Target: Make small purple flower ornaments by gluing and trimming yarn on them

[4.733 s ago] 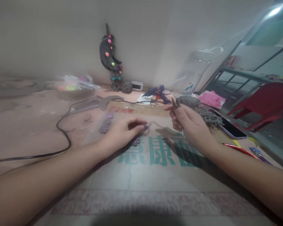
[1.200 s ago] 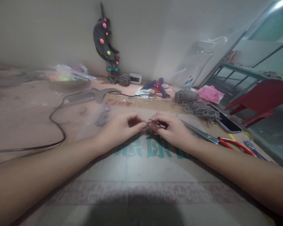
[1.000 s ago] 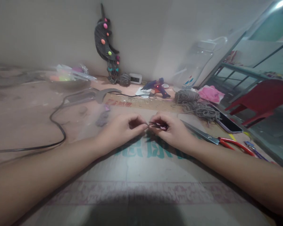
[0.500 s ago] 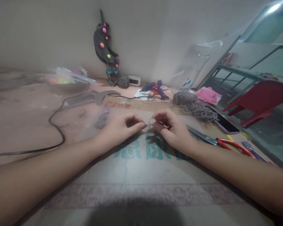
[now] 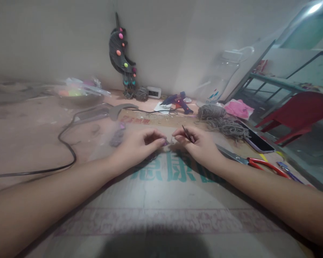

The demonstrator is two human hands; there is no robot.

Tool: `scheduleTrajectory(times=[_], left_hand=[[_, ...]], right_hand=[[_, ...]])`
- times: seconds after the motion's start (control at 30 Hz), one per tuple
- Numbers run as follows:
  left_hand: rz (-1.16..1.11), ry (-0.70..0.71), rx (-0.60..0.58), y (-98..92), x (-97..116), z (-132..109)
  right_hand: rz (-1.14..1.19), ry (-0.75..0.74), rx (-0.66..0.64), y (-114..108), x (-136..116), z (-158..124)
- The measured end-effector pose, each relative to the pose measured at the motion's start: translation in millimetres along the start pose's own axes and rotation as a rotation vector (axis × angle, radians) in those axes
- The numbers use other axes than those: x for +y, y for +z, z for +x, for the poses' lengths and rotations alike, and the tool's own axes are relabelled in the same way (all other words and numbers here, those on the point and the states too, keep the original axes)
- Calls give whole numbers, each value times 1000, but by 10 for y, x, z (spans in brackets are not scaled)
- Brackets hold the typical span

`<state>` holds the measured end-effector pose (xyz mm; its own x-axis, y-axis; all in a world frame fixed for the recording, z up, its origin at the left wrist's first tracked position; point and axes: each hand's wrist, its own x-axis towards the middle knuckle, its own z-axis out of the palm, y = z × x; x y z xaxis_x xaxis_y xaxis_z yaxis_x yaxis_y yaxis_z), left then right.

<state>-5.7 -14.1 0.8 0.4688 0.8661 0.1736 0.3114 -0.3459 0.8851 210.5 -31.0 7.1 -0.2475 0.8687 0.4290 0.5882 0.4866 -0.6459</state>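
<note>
Above the cardboard sheet [image 5: 161, 195], my left hand [image 5: 136, 147] pinches a small purplish-grey piece [image 5: 165, 142], mostly covered by the thumb and forefinger. A short pale strand of yarn [image 5: 172, 139] runs between that piece and my right fingertips. My right hand [image 5: 201, 147] is closed around a slim, dark, pointed tool [image 5: 187, 132] whose tip stands up past the forefinger; whether it is tweezers or snips I cannot tell. To the right of my right wrist lie red-handled scissors [image 5: 247, 160]. A small grey knitted-looking piece [image 5: 116, 138] with a purple end rests left of my left hand.
Grey yarn [image 5: 228, 127] and a phone [image 5: 258, 139] lie at the right. A glue gun [image 5: 179, 101] stands at the back, near a clear jug [image 5: 220, 77]. A black cable [image 5: 67, 147] curves across the left. A decorated grey crescent [image 5: 118, 50] hangs on the wall.
My fingertips have drawn slightly apart. The dark tool in my right hand has turned, and its tip now points upward. More of the purplish piece shows at my left fingertips.
</note>
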Motion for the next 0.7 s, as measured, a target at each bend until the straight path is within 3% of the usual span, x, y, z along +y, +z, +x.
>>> scheduleTrajectory(times=[0.23, 0.7], left_hand=[[-1, 50, -10, -7, -7, 0], [-149, -22, -73, 18, -56, 20]], right_hand=[[-39, -145, -72, 26, -10, 0], [-88, -289, -29, 36, -13, -37]])
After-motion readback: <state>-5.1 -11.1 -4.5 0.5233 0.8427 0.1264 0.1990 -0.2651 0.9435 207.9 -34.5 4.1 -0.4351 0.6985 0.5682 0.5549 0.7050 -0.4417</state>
